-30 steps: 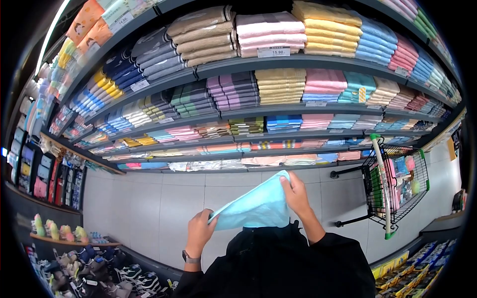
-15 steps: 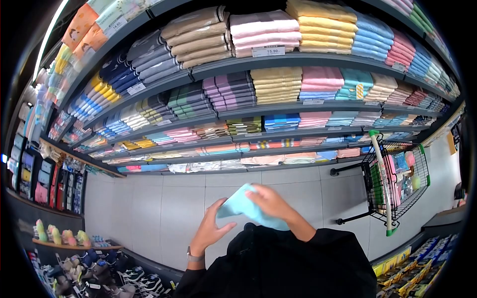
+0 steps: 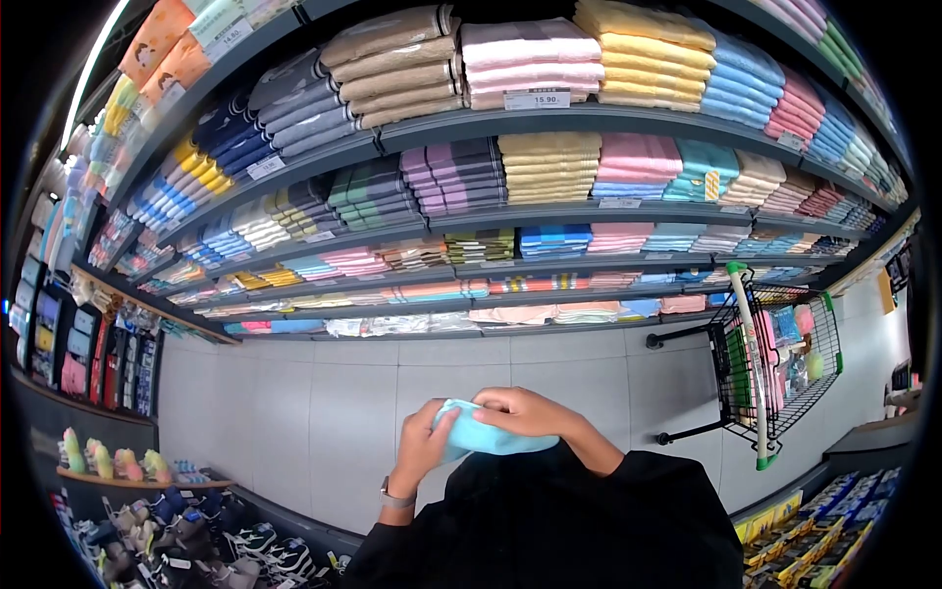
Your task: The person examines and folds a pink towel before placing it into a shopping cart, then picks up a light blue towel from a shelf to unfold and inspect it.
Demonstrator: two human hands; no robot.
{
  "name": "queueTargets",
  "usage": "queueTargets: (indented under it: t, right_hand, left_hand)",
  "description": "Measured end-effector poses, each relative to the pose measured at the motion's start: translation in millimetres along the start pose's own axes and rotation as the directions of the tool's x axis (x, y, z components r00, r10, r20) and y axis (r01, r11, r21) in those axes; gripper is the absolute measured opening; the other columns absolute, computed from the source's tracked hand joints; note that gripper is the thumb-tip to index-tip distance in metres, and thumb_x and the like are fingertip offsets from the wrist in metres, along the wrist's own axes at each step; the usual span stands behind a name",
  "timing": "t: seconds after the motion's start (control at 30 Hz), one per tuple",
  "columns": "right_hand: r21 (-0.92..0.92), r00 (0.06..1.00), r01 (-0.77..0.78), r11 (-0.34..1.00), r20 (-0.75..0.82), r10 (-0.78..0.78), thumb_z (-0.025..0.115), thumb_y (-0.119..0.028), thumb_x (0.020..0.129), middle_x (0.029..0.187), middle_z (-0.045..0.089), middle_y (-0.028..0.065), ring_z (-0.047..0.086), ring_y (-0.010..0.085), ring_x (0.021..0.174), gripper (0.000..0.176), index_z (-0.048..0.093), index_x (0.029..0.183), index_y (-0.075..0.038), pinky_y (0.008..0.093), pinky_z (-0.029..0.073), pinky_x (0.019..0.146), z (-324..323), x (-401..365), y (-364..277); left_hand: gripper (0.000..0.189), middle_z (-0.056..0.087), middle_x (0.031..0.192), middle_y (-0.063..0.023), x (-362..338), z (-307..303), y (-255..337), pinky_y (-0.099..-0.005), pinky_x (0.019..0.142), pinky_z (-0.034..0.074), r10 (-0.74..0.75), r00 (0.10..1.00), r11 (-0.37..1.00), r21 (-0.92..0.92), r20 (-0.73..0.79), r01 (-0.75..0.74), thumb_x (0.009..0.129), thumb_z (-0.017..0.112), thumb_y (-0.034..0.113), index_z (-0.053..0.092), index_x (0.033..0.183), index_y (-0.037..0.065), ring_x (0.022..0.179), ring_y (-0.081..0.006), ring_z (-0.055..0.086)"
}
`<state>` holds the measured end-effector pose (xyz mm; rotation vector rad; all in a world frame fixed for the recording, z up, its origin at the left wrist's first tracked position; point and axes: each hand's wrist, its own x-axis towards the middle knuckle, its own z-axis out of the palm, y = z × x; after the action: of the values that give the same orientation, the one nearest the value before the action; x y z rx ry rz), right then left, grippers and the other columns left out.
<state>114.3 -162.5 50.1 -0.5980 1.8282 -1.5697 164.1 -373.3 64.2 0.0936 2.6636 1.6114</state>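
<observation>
A light turquoise towel (image 3: 502, 441) is held in front of my black top, partly folded over. My left hand (image 3: 420, 444), with a watch on its wrist, grips the towel's left end, the thumb pressed on the cloth. From the right, my right hand (image 3: 528, 410) pinches the upper edge, its fingers curled over the fabric. The two hands are close together, and the towel's lower right part hangs against my top.
Shelves of folded towels (image 3: 549, 169) stretch across the front. A shopping cart (image 3: 775, 358) with several goods inside stands on the tiled floor (image 3: 358, 393) to the right. Shoes (image 3: 280, 555) fill a low rack at bottom left; packaged goods (image 3: 834, 525) lie at bottom right.
My left hand, open beside the towel before, has closed on its left end. My right hand has lowered slightly, and the raised corner of the towel has come down.
</observation>
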Motion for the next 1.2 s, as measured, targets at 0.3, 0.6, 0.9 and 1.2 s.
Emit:
queueTargets:
  t: [0.3, 0.6, 0.9, 1.2]
  right_hand:
    - [-0.363, 0.992, -0.127, 0.923, -0.050, 0.117, 0.063, -0.036, 0.084, 0.102, 0.063, 0.0181, 0.061, 0.0297, 0.095, 0.044, 0.059, 0.112, -0.003, 0.0372, 0.046, 0.085, -5, 1, 53]
    - [0.194, 0.969, -0.130, 0.972, -0.183, 0.166, 0.058, -0.032, 0.092, 0.111, 0.062, 0.0146, 0.058, 0.0212, 0.103, 0.042, 0.058, 0.115, 0.002, 0.0306, 0.045, 0.088, 2, 14, 126]
    - [0.743, 0.960, -0.265, 0.614, 0.144, 0.239, 0.058, -0.023, 0.093, 0.113, 0.062, 0.0115, 0.057, 0.0172, 0.104, 0.040, 0.056, 0.120, 0.006, 0.0294, 0.046, 0.090, 23, 31, 105]
    - [0.948, 0.971, 0.239, 0.208, -0.236, -0.041, 0.054, -0.003, 0.084, 0.106, 0.064, 0.0113, 0.061, 0.0230, 0.098, 0.027, 0.059, 0.109, 0.001, 0.0370, 0.046, 0.091, -20, 7, 85]
  left_hand:
    - [0.015, 0.056, 0.082, -0.0001, -1, -44, 25, -0.0235, 0.068, 0.042, -0.093, 0.926, 0.918, -0.392, -0.367, -0.063, 0.093, 0.055, 0.015, 0.059, 0.092, 0.000, 0.075, -0.0080, 0.049]
    - [0.027, 0.054, 0.080, -0.0018, -17, -66, 35, -0.0231, 0.065, 0.040, -0.013, 0.920, 0.859, -0.475, -0.392, -0.190, 0.087, 0.061, 0.026, 0.056, 0.087, 0.000, 0.073, -0.0086, 0.048]
    - [0.022, 0.055, 0.079, -0.0033, -19, -67, 34, -0.0238, 0.064, 0.040, 0.007, 0.932, 0.868, -0.461, -0.362, -0.185, 0.085, 0.060, 0.021, 0.055, 0.084, 0.000, 0.071, -0.0094, 0.048]
    - [0.031, 0.052, 0.078, -0.0018, -26, -71, 23, -0.0234, 0.063, 0.039, -0.095, 0.895, 0.828, -0.533, -0.435, -0.172, 0.085, 0.063, 0.031, 0.053, 0.083, 0.002, 0.070, -0.0089, 0.046]
